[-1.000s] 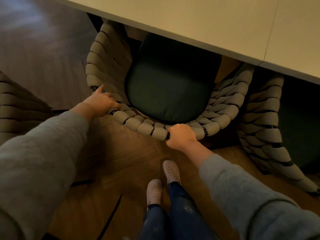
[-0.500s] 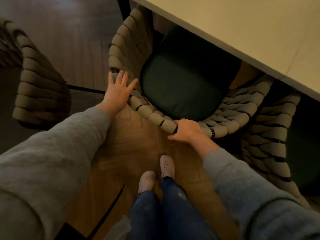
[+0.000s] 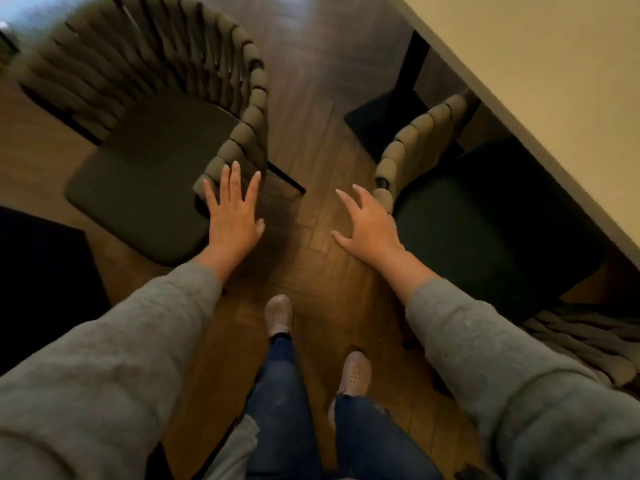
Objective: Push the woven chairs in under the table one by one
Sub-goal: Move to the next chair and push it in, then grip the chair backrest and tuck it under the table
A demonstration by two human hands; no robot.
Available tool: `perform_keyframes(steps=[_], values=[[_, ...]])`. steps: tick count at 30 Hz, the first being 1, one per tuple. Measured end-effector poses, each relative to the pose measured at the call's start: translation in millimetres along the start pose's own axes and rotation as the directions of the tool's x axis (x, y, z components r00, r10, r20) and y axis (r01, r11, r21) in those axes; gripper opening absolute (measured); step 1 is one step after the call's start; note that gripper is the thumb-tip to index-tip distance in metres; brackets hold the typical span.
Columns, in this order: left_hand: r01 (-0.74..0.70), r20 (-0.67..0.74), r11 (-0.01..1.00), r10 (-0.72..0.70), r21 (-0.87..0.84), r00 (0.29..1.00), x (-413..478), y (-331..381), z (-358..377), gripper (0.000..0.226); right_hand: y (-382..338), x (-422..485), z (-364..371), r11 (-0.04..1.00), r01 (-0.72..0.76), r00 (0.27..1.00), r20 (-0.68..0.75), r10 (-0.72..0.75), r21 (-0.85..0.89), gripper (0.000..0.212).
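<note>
Reaching with both hands spread and empty, my left hand (image 3: 235, 216) hovered by the next chair (image 3: 156, 161); its stiff woven rim looked grippable, my right hand (image 3: 370, 226) free.

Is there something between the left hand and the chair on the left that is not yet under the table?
Nothing visible. The open left hand reaches over the woven arm end of the left chair; contact is unclear. Bare floor lies between chair and table.

Dim wooden floor (image 3: 325, 258), possibly herringbone
</note>
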State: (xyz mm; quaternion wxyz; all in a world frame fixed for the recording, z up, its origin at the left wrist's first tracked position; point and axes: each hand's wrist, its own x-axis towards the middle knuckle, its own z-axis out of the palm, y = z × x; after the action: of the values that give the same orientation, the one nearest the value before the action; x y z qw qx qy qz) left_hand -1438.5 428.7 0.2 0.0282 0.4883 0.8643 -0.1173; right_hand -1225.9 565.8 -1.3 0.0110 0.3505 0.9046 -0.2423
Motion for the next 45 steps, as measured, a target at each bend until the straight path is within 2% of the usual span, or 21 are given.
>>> perform_keyframes(steps=[4, 8, 13, 19, 23, 26, 28, 30, 33, 37, 45], values=[[0.079, 0.083, 0.995, -0.074, -0.060, 0.994, 24, -57, 2, 0.096, -44, 69, 6, 0.987, 0.146, 0.989, 0.021, -0.145, -0.066, 0.082], [0.175, 0.188, 0.960, -0.135, -0.218, 0.973, 50, -99, 10, 0.102, -77, 138, 12, 0.952, 0.238, 0.970, 0.096, -0.223, -0.191, 0.089], [0.178, 0.255, 0.937, -0.101, -0.299, 0.962, 96, -131, 9, 0.106, -99, 207, 10, 0.891, 0.315, 0.949, 0.130, -0.288, -0.326, 0.095], [0.206, 0.351, 0.834, -0.015, -0.512, 0.936, 149, -121, -3, 0.108, -111, 277, -15, 0.775, 0.439, 0.899, 0.235, -0.370, -0.455, 0.091], [0.299, 0.417, 0.766, -0.044, -0.570, 0.908, 185, -99, 0, 0.103, -117, 331, -25, 0.645, 0.544, 0.839, 0.360, -0.408, -0.537, 0.085], [0.368, 0.446, 0.750, -0.109, -0.549, 0.888, 206, -81, 12, 0.091, -121, 377, -25, 0.474, 0.657, 0.753, 0.484, -0.446, -0.586, 0.080], [0.406, 0.457, 0.742, -0.152, -0.533, 0.877, 215, -72, 22, 0.081, -123, 405, -23, 0.363, 0.719, 0.692, 0.560, -0.456, -0.592, 0.072], [0.423, 0.448, 0.720, -0.173, -0.550, 0.877, 218, -69, 27, 0.071, -123, 422, -21, 0.315, 0.755, 0.653, 0.616, -0.441, -0.576, 0.056], [0.410, 0.421, 0.709, -0.175, -0.573, 0.890, 221, -71, 33, 0.067, -119, 437, -16, 0.329, 0.794, 0.607, 0.625, -0.491, -0.512, 0.036], [0.394, 0.403, 0.711, -0.169, -0.582, 0.900, 215, -72, 34, 0.063, -118, 434, -13, 0.327, 0.812, 0.582, 0.626, -0.519, -0.484, 0.031], [0.296, 0.407, 0.757, -0.044, -0.582, 0.912, 155, -72, 43, 0.072, -117, 362, 1, 0.393, 0.778, 0.629, 0.606, -0.488, -0.491, 0.027]])
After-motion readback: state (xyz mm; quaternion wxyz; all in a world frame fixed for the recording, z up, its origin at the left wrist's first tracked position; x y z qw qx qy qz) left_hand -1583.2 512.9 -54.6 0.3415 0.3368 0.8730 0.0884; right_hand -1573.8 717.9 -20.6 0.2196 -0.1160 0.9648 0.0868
